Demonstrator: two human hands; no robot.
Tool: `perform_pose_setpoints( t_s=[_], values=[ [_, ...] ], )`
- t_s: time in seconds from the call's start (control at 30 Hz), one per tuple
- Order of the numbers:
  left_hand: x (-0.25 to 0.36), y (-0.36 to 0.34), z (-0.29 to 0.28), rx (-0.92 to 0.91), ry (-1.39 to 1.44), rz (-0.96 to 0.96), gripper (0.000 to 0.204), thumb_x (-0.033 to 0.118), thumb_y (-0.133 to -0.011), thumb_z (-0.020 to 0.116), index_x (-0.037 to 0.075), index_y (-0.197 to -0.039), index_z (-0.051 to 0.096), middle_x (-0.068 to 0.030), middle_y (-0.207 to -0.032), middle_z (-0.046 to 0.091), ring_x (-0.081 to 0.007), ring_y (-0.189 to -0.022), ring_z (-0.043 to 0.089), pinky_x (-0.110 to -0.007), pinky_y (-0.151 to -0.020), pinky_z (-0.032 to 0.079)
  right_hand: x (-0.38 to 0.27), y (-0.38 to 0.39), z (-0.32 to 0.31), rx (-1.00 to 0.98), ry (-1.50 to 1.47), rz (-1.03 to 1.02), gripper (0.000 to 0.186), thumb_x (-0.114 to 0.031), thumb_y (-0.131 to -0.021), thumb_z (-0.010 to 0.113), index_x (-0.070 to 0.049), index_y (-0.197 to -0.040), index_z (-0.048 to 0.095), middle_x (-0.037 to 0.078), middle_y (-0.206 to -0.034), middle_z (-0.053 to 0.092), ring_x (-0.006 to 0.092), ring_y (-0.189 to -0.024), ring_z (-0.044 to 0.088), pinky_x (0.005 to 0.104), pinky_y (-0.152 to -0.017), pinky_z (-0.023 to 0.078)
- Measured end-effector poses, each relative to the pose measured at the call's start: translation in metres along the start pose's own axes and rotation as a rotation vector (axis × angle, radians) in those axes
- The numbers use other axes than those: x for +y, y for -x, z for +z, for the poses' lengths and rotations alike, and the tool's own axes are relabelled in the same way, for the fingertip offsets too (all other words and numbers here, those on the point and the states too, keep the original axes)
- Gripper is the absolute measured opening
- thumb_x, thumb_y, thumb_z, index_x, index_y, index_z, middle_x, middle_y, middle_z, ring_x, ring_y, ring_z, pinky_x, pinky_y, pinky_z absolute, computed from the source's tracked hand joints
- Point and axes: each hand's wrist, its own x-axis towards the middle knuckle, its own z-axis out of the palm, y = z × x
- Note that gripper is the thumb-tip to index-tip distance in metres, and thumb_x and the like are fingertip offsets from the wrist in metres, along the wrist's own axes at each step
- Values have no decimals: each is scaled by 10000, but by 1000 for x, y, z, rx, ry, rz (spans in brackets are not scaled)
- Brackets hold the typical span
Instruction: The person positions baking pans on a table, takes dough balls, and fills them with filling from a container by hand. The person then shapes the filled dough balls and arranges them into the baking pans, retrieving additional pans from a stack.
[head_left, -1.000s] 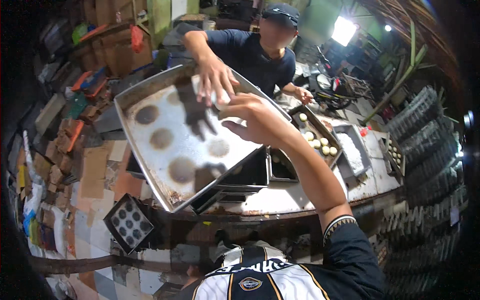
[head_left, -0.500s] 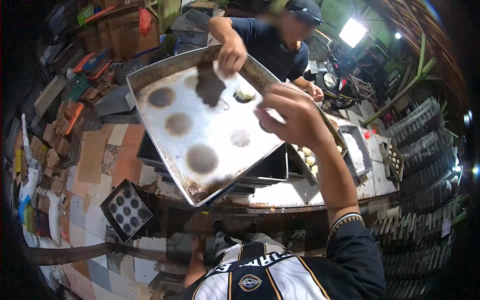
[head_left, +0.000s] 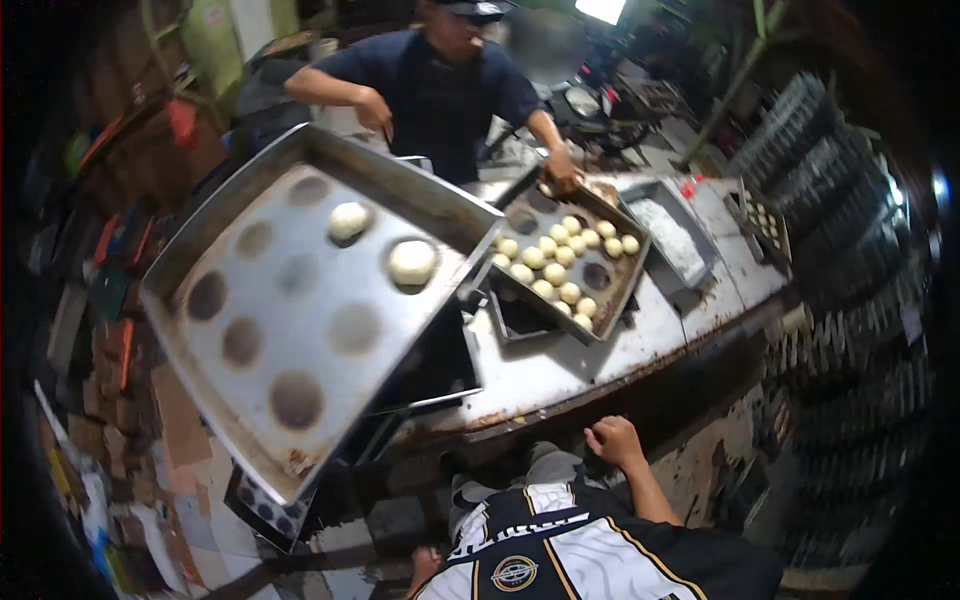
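Note:
My right hand (head_left: 614, 441) rests low by my lap, just under the front edge of the metal table (head_left: 560, 375). Its fingers are curled and hold nothing. Only a small part of my left hand (head_left: 424, 563) shows at the bottom, beside my shirt, so its fingers cannot be read. A large worn baking tray (head_left: 250, 400) with dark round marks lies tilted at the left. Two pale dough rounds sit on it, one (head_left: 411, 262) near its right rim and one (head_left: 348, 219) farther back.
A smaller tray (head_left: 617, 287) with several dough balls sits mid-table; a person in a dark shirt (head_left: 440, 95) across the table has a hand on its far end. A rectangular pan (head_left: 672, 238) lies to the right. Stacked moulds (head_left: 850, 330) stand on the right, clutter and boxes on the left.
My right hand came down from above the large tray to my lap. The co-worker's hand left the large tray, where two dough rounds now lie. The view shifted downward.

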Motion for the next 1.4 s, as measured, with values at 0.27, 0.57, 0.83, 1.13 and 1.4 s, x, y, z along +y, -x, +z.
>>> perform_pose_setpoints(
  t_s=[0.27,0.57,0.83,1.13,1.4],
  values=[
    [118,-40,-11,70,442,-174,385,442,-1007,544,95,-1024,710,-100,-937,688,-240,-813,649,-449,-696,506,99,-66,-18,365,-316,155,169,-97,-946,731,-17,-813,663,163,-802,661,385,-742,651,469,-674,526],
    [280,16,4,273,842,-131,269,369,-945,703,100,-949,707,-38,-797,655,-174,-675,599,-340,-604,472,230,-154,0,409,-865,356,669,-123,-972,729,-13,-1587,493,83,-1069,689,137,-812,596,308,-703,506],
    [395,166,-16,357,1307,183,342,135,-971,779,88,-1251,588,-70,-1051,671,-185,-915,656,-373,-804,567,206,-227,9,304,-834,326,951,-202,-894,846,117,-1613,310,250,-1219,702,341,-1009,723,387,-905,575],
    [511,187,-69,-43,1217,503,335,245,-1129,551,-31,-1282,662,-161,-1298,715,-189,-1128,691,-347,-949,559,212,-228,-4,133,-934,266,825,-157,-929,839,76,-1562,364,159,-1023,765,221,-911,738,357,-790,582],
    [575,174,-81,48,873,767,273,94,-1032,673,-1,-1284,629,-68,-1193,696,-136,-1046,658,-299,-920,536,132,-163,-78,74,-902,158,439,-371,-1107,576,20,-1244,725,231,-1019,775,372,-959,754,472,-867,583]
  ],
)
